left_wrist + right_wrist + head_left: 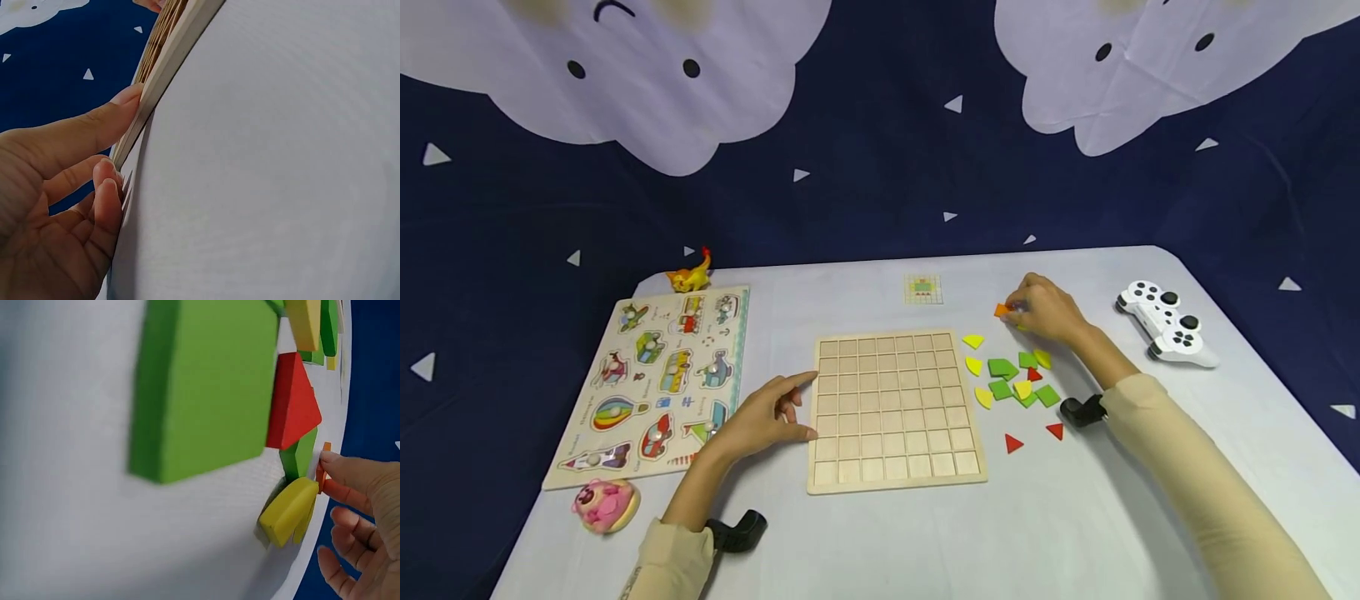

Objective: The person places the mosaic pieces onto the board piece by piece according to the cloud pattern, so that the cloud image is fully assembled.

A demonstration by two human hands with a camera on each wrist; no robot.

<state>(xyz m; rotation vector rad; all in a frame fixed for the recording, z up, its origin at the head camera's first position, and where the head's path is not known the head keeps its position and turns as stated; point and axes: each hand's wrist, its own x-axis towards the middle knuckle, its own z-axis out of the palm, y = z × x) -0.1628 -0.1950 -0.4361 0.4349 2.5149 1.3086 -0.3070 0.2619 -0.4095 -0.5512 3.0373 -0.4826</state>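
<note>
My right hand (1047,310) pinches a small orange block (1002,310) between thumb and fingertips, beyond the loose pieces. In the right wrist view the same orange block (321,477) shows edge-on at the fingertips. A square wooden grid board (895,484) lies flat in the middle of the table, its cells bare. Against its left edge rest the thumb and index finger of my left hand (762,423), spread apart. The left wrist view shows that thumb on the board's side (175,56), the other fingers bent beneath.
Green blocks (1002,367), yellow pieces (983,397) and red triangles (1013,443) lie right of the board. A small pattern card (922,289) lies behind it. Left are a picture puzzle (651,392), a cat figurine (688,277) and a pink toy (602,505); right, a white controller (1165,323).
</note>
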